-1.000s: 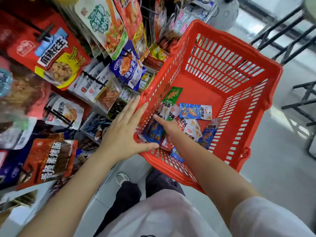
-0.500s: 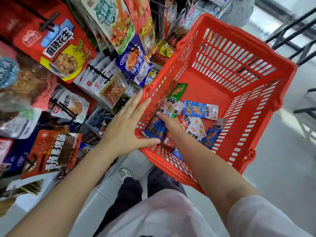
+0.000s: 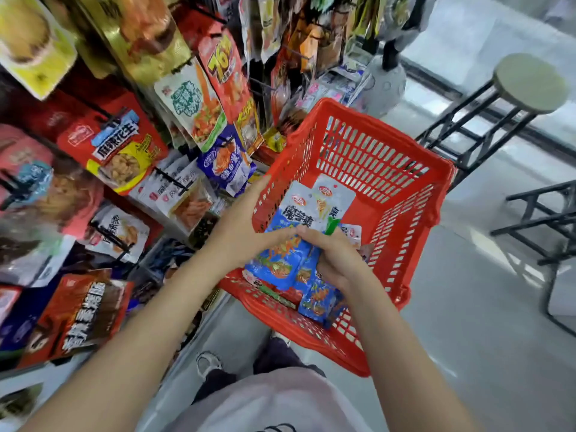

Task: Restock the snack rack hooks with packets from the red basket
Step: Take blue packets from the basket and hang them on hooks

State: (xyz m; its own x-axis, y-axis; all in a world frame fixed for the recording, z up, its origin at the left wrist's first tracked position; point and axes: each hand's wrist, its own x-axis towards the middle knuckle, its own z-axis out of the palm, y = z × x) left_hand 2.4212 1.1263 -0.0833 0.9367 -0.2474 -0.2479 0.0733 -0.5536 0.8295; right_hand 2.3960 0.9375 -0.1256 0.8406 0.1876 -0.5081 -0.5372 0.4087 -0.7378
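The red basket [image 3: 434, 213] hangs tilted in front of the snack rack [image 3: 193, 98]. My right hand [image 3: 335, 260] is inside it and grips a bunch of blue snack packets [image 3: 280, 263], lifted off the basket floor with their white tops [image 3: 324, 198] pointing up. My left hand [image 3: 240, 226] holds the basket's left wall: the fingers lie along the outside and the thumb reaches over the rim to the blue packets. A few more packets [image 3: 353, 233] lie behind the bunch in the basket.
Rack hooks on the left carry many packets, among them a red peanut bag [image 3: 121, 151] and a blue bag [image 3: 227, 160]. A round stool [image 3: 530, 82] with black legs stands at the right on the grey floor. My shoe [image 3: 208, 363] is below the basket.
My right hand has gathered the blue packets from the basket floor and raised them. The view has swung up, showing more of the rack. My left hand stays on the basket's left wall.
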